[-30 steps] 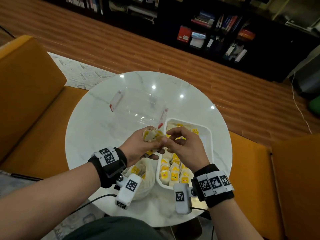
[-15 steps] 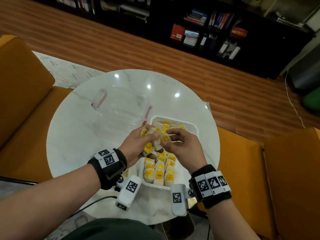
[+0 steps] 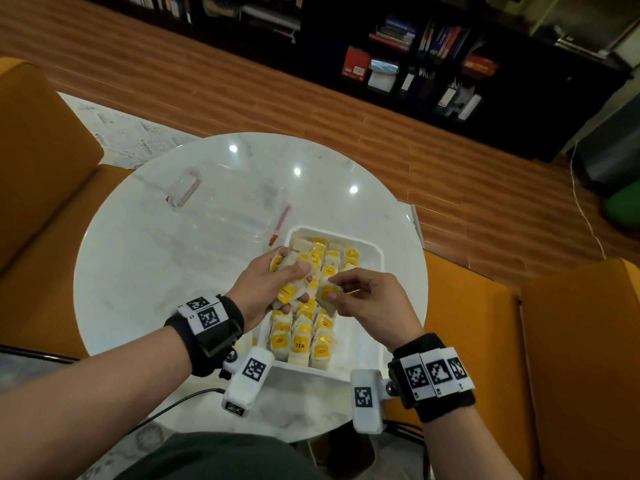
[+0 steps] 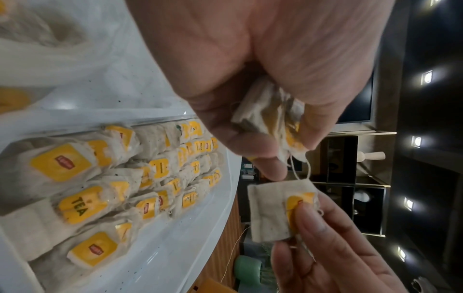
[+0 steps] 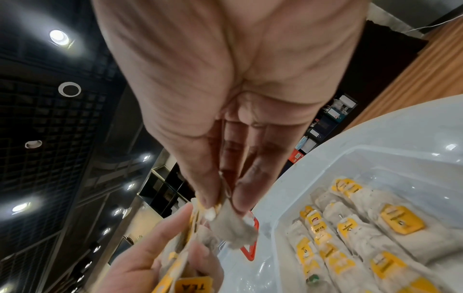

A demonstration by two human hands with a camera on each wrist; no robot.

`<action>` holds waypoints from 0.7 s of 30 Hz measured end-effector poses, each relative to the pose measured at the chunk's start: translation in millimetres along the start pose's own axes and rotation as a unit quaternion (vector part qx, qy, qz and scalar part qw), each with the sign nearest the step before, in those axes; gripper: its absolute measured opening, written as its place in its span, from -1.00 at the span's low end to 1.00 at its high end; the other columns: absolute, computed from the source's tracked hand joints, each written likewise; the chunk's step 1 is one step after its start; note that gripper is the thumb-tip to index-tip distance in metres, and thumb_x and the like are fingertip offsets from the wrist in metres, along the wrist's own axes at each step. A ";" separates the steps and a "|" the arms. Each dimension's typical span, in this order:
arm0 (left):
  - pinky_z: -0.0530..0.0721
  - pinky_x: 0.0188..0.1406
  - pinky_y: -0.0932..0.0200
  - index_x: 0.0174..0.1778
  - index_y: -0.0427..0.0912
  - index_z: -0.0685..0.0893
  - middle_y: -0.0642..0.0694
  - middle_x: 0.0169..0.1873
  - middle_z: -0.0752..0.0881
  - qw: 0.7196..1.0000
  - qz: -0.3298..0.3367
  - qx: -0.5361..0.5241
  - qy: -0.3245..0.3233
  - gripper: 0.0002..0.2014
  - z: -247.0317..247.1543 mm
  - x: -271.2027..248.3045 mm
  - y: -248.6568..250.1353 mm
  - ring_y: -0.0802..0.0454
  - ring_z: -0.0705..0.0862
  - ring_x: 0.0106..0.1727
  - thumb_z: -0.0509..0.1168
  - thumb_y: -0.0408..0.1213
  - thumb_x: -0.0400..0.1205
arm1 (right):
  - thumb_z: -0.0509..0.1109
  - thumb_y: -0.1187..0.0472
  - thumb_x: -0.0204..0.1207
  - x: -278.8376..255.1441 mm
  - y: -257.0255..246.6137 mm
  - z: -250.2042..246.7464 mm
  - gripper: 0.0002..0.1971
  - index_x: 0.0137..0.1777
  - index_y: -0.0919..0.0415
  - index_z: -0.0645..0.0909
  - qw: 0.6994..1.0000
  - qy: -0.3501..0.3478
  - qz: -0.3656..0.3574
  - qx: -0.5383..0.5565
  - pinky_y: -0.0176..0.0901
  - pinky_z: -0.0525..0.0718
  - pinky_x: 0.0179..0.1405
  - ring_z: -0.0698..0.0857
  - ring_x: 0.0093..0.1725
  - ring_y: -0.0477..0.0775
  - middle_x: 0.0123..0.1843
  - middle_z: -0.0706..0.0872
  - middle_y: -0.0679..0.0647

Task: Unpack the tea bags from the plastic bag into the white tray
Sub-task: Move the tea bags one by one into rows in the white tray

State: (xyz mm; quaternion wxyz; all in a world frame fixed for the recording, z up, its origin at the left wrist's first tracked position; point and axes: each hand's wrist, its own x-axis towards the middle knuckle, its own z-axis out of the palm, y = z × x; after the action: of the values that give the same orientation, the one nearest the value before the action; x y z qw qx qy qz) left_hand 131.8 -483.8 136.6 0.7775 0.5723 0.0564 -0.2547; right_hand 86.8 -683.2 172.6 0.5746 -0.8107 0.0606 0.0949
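A round white marble table (image 3: 138, 271) stands on a wood floor (image 3: 450, 161), orange seats (image 3: 571, 341) around it and dark bookshelves (image 3: 415, 64) behind. Over the white tray (image 3: 377, 258) of tea bags (image 3: 301, 344), the left hand (image 3: 263, 289) clutches a bunch (image 3: 287, 292); the right hand (image 3: 374, 303) pinches one bag (image 3: 327, 296). The plastic bag (image 4: 82, 65) lies beside the tray.

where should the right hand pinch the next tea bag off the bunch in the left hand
Probably at a free corner by the yellow tag, coming from the right side. The left hand grips the bunch of tea bags by its middle, edges fanned toward the right hand, which already pinches a single tea bag at its tag end over the white tray.
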 end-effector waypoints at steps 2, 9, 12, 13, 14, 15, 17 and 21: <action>0.58 -0.58 0.18 0.13 -0.17 0.68 -0.23 -0.13 0.81 1.000 -0.017 -0.017 -0.006 -0.86 3.3 -1.5 0.3 -0.22 0.80 -0.23 0.38 -0.21 0.71 | 0.61 0.32 0.52 -1.5 -0.3 -2.7 -0.92 -0.03 0.16 0.82 1.000 0.018 -0.012 0.013 -0.03 0.85 -0.18 0.82 -0.24 0.11 -0.16 0.84 0.06; 0.61 -0.47 0.12 0.03 -0.09 0.71 -0.21 -0.15 0.81 0.998 -0.043 -0.035 0.009 -0.85 14.2 1.4 -6.3 -0.21 0.80 -0.25 0.28 -0.13 0.77 | 0.61 0.26 0.53 -7.6 5.1 -11.2 -0.92 -0.06 0.06 0.82 0.997 0.028 -0.065 -0.039 0.04 0.83 -0.06 0.82 -0.13 -0.02 -0.11 0.86 -0.09; 0.48 -0.57 0.21 0.08 -0.10 0.69 -0.20 -0.20 0.75 0.998 -0.043 -0.035 -0.012 -0.85 18.3 2.5 -9.6 -0.15 0.73 -0.33 0.34 -0.11 0.73 | 0.60 0.27 0.54 -12.0 7.0 -15.6 -0.89 -0.02 0.05 0.82 0.996 0.035 -0.071 -0.027 0.05 0.84 -0.10 0.80 -0.13 -0.01 -0.09 0.86 -0.07; 0.47 -0.59 0.22 0.13 -0.12 0.68 -0.20 -0.19 0.73 0.998 -0.043 -0.037 -0.023 -0.83 19.2 2.0 -10.9 -0.14 0.72 -0.33 0.38 -0.14 0.71 | 0.59 0.28 0.54 -12.9 7.4 -17.2 -0.86 0.02 0.04 0.81 0.996 0.041 -0.072 -0.015 0.03 0.84 -0.11 0.81 -0.12 0.02 -0.08 0.86 -0.05; 0.47 -0.62 0.22 0.18 -0.14 0.67 -0.20 -0.19 0.73 0.998 -0.040 -0.039 -0.032 -0.80 19.9 1.8 -12.4 -0.12 0.71 -0.33 0.41 -0.19 0.68 | 0.59 0.29 0.55 -13.3 7.9 -19.1 -0.82 0.08 0.01 0.81 0.996 0.047 -0.071 -0.002 0.03 0.84 -0.10 0.82 -0.11 0.05 -0.07 0.84 -0.03; 0.48 -0.64 0.22 0.23 -0.16 0.66 -0.21 -0.19 0.73 0.998 -0.036 -0.042 -0.038 -0.76 20.7 1.4 -13.5 -0.12 0.71 -0.33 0.42 -0.25 0.66 | 0.58 0.29 0.56 -12.9 8.9 -21.1 -0.77 0.13 -0.01 0.80 0.996 0.054 -0.071 0.011 0.05 0.85 -0.07 0.83 -0.09 0.10 -0.07 0.82 0.00; 0.50 -0.67 0.22 0.31 -0.18 0.64 -0.24 -0.20 0.74 0.997 -0.032 -0.055 -0.043 -0.71 21.5 0.8 -14.9 -0.12 0.72 -0.34 0.40 -0.35 0.67 | 0.58 0.30 0.56 -11.2 10.7 -25.8 -0.70 0.22 -0.05 0.78 0.994 0.069 -0.076 0.023 0.13 0.86 -0.01 0.84 -0.09 0.18 -0.05 0.79 0.06; 0.48 -0.66 0.21 0.22 -0.16 0.68 -0.26 -0.24 0.74 0.995 -0.022 -0.088 -0.032 -0.81 23.3 -1.4 -12.2 -0.14 0.71 -0.36 0.29 -0.39 0.72 | 0.60 0.32 0.53 -9.1 11.4 -36.4 -0.63 0.26 -0.06 0.76 0.995 0.068 -0.076 0.010 0.04 0.84 0.05 0.84 -0.06 0.11 -0.03 0.83 0.06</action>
State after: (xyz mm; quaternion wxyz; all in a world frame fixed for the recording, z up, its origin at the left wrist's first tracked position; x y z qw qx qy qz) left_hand 120.2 -507.3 134.6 0.8202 0.4922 0.0662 -0.2839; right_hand 78.7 -721.4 175.9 0.5824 -0.8119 0.0389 -0.0045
